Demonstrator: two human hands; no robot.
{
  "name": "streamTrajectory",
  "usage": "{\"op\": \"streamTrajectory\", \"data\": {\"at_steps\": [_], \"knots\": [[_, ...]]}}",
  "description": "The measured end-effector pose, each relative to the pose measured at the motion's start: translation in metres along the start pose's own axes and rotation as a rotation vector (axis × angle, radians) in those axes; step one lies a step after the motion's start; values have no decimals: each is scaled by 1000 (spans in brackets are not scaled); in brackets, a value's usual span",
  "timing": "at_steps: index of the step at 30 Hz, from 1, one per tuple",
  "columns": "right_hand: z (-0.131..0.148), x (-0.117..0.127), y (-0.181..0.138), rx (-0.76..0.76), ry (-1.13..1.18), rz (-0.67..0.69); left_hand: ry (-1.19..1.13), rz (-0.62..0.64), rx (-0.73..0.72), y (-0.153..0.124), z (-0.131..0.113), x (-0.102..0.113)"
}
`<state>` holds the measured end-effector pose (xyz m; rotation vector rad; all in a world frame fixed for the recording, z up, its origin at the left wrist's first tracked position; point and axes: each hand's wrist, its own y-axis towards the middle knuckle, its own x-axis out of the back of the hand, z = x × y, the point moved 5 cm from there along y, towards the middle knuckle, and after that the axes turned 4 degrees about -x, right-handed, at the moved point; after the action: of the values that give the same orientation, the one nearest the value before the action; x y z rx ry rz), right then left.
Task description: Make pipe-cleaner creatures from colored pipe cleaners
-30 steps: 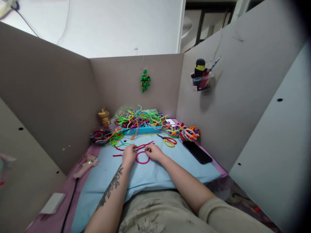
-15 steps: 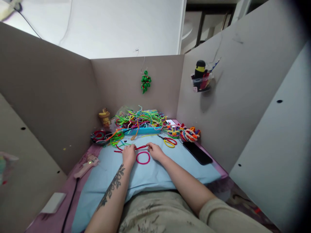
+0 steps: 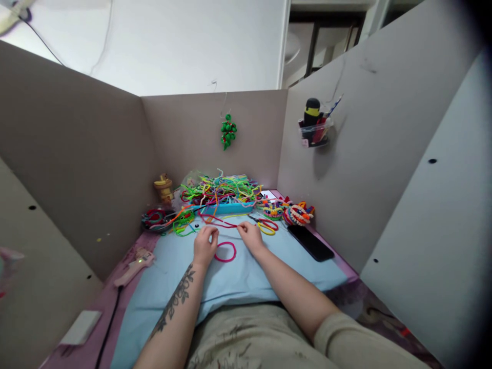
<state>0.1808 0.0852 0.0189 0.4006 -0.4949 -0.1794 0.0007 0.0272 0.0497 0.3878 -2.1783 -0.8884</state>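
My right hand pinches the end of a red pipe cleaner, folded into two strands that reach left over the blue cloth. My left hand is just below the strands, apart from them. Its fingers are curled with thumb and forefinger drawn close; anything between them is too small to make out. A magenta ring of similar fuzzy material lies flat on the cloth between my wrists. Scissors with red and yellow handles rest beyond my right hand.
A blue tray heaped with colourful pipe cleaners stands at the back. Braided bands and a black phone are on the right. At left lie a pink glue gun and a white block. Grey panels enclose the table.
My left hand has let go of the red pipe cleaner and turned, its fingers now curled below it. The strands have swung up and away at the left, still pinched by my right hand.
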Motion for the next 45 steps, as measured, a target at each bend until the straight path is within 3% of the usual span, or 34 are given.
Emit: {"op": "streamTrajectory", "data": {"at_steps": [3, 6, 11, 15, 20, 24, 29, 38, 41, 45], "knots": [[10, 5, -5, 71, 85, -35, -197, 182, 75, -2, 0, -17], [22, -1, -14, 205, 38, 50, -412, 308, 236, -4, 3, -31], [30, -13, -25, 341, -136, 174, -622, 140, 435, -3, 15, -24], [28, -12, -23, 291, -205, 150, -714, 82, 505, -2, 25, -25], [23, -8, -19, 233, -240, 105, -1039, -91, 625, 0, 34, -24], [21, -8, -17, 230, -224, 96, -1136, -169, 655, 0, 38, -18], [16, -6, -14, 197, -194, 65, -966, -143, 665, -2, 44, -17], [17, 0, -11, 178, -13, 40, -1376, -368, 740, 3, 50, -10], [21, -2, -12, 193, 157, 64, -1277, -264, 664, 3, 41, -11], [21, -7, -11, 134, 417, 98, -1035, 95, 569, 0, 20, -26]]}}
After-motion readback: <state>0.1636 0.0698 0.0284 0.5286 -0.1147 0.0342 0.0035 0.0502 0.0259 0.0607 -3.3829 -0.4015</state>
